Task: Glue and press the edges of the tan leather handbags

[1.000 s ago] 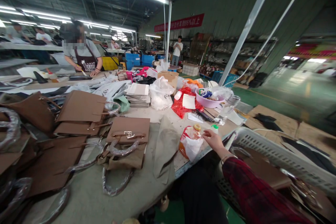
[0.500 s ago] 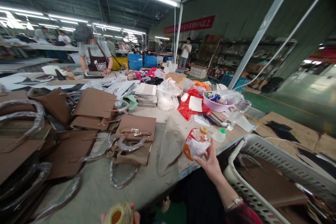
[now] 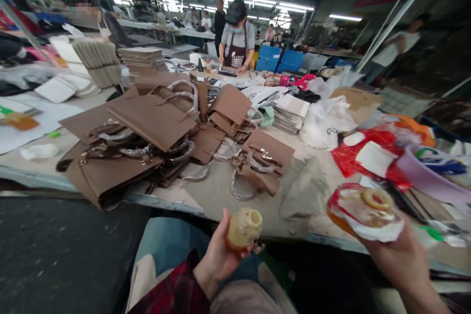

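The reference point is the clasped handbag [image 3: 276, 148], brown with gold-coloured hardware, lying on the worktable [image 3: 172, 196]. The left hand [image 3: 222, 252], on the wearer's side of the handbag and past the table edge, is curled round a small yellowish bottle [image 3: 239, 230]; its neck is uncapped and tilted upward. The right hand [image 3: 399, 250], to the right of the handbag and nearer the wearer, grips a larger jar [image 3: 346, 203] with orange contents, white wrapping and a ring-shaped yellow mouth. The bottle and jar are well apart. A grey cloth [image 3: 307, 189] lies just right of the handbag; brown bags [image 3: 154, 117] are heaped to its left. Beyond it, an aproned person [image 3: 235, 49] bends over the far side.
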### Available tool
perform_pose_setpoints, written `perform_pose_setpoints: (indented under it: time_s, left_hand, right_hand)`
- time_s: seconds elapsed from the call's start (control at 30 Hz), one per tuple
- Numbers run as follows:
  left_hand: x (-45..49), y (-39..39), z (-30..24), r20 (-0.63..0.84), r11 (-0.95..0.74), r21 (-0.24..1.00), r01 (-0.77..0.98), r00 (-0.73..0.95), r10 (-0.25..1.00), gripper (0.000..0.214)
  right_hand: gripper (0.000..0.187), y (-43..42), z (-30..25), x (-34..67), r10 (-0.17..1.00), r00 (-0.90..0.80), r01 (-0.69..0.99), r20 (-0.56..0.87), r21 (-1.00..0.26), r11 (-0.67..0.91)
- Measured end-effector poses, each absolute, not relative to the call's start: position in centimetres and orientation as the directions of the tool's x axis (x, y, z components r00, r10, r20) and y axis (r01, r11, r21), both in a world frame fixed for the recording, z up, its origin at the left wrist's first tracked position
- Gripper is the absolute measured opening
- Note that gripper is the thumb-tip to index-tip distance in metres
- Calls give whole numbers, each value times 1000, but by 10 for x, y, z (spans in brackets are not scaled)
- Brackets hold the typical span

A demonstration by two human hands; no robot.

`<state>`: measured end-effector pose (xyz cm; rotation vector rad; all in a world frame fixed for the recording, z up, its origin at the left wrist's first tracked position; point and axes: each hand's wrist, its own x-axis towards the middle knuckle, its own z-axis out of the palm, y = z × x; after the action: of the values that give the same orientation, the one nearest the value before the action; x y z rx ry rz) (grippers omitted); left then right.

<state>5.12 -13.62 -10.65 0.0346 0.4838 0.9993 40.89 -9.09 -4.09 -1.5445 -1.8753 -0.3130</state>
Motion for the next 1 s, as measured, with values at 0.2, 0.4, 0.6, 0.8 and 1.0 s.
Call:
perform_pose_setpoints:
  time_s: [0.2, 0.4, 0.6, 0.8, 1.0]
  left_hand:
    - [54, -144, -101, -434, 548, 306, -779, 398, 808, 64]
    - [53, -153, -103, -432, 554, 335, -762, 399, 809, 62]
    - [50, -156, -109, -401, 543, 329, -773, 406, 821, 62]
    - [53, -159, -116, -374, 539, 331, -774, 417, 828, 65]
    - [53, -160, -117, -376, 563, 342, -752, 440, 816, 67]
  right_hand:
    - [48, -105, 8, 357, 676, -492, 834, 549, 73, 547]
    - [52, -111, 25, 332, 662, -629, 772, 408, 230, 592]
    - [51, -117, 46, 319, 615, -711, 702, 340, 391, 595]
    - [57, -122, 61, 309, 604, -737, 668, 303, 466, 581]
    - [64, -125, 69, 301, 593, -756, 643, 278, 486, 592]
